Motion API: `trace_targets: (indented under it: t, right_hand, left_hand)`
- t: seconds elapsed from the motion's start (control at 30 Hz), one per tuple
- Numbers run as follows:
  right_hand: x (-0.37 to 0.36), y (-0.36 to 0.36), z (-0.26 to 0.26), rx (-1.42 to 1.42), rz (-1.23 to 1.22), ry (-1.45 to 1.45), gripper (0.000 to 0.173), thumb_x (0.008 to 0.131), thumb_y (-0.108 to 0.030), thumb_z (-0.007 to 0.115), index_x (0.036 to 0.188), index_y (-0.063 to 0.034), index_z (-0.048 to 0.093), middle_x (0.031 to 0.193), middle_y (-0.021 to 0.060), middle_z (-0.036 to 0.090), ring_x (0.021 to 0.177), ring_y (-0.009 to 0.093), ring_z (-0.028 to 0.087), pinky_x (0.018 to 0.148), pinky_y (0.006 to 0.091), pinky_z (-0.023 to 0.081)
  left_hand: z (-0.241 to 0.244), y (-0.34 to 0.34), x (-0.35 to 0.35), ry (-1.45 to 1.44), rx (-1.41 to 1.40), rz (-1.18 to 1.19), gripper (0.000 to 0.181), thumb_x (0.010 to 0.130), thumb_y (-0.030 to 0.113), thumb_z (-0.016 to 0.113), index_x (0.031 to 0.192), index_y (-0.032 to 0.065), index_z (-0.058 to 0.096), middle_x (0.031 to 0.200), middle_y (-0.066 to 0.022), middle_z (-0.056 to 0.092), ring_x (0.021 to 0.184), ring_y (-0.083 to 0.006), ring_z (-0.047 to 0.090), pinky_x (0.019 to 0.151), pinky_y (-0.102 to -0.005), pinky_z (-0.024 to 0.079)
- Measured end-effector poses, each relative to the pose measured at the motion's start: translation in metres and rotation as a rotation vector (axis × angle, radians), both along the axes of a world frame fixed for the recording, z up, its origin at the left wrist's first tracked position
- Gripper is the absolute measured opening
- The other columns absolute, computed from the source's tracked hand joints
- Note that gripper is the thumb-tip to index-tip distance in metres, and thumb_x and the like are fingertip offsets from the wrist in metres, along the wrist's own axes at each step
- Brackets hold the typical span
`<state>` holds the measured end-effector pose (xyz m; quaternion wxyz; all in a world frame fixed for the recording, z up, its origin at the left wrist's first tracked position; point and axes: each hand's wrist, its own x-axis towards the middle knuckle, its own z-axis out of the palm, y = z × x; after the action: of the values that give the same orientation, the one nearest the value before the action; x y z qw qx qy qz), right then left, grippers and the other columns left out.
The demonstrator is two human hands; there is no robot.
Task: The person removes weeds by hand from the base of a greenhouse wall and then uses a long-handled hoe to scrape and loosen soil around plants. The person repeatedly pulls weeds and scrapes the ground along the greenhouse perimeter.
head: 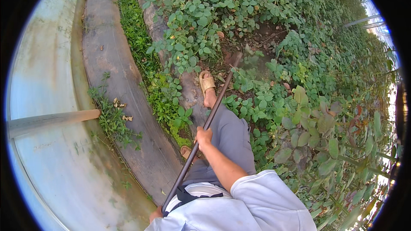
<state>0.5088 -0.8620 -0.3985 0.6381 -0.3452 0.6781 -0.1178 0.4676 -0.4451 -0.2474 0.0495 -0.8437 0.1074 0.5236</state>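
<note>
A long dark pole handle (215, 106) slants from the lower left up to the leafy bed. My right hand (204, 137) grips it around its middle, in front of my grey trousers. Low in the view, my left hand (156, 214) is closed on the pole near my waist and partly cut off by my shirt. At the far end, the reddish-brown tip (237, 59) meets the dark soil (268, 38) among green leaves; it is blurred, and the kind of tool head cannot be told.
My sandalled foot (206, 85) stands forward beside the plants, the other sandal (185, 151) behind. Dense leafy plants (199, 16) fill the right side. On the left run a dark ground strip (112, 57), a band of weeds (135, 32) and a pale sheet wall (45, 80) with a metal pipe (57, 121).
</note>
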Motion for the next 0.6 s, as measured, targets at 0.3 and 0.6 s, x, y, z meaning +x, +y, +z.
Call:
trace_targets:
  t: [0.3, 0.6]
  right_hand:
    - [0.081, -0.089, -0.032, 0.151, 0.007, -0.238, 0.019, 0.086, -0.014, 0.062, 0.086, 0.0007, 0.049, 0.058, 0.0082, 0.052, 0.042, 0.021, 0.049, 0.035, 0.0388, 0.041]
    - [0.037, 0.023, 0.017, 0.177, 0.028, -0.08, 0.015, 0.085, -0.01, 0.058, 0.084, -0.0035, 0.044, 0.059, 0.0074, 0.05, 0.041, 0.019, 0.049, 0.034, 0.0364, 0.041]
  left_hand:
    - [0.027, -0.074, 0.029, -0.149, -0.237, 0.07, 0.032, 0.079, 0.027, 0.069, 0.104, 0.0088, 0.059, 0.073, -0.0228, 0.065, 0.073, -0.0438, 0.065, 0.065, -0.0511, 0.052]
    - [0.013, 0.018, 0.018, 0.026, -0.008, 0.11, 0.03, 0.079, 0.024, 0.071, 0.099, 0.0071, 0.057, 0.073, -0.024, 0.064, 0.073, -0.0452, 0.063, 0.065, -0.0512, 0.051]
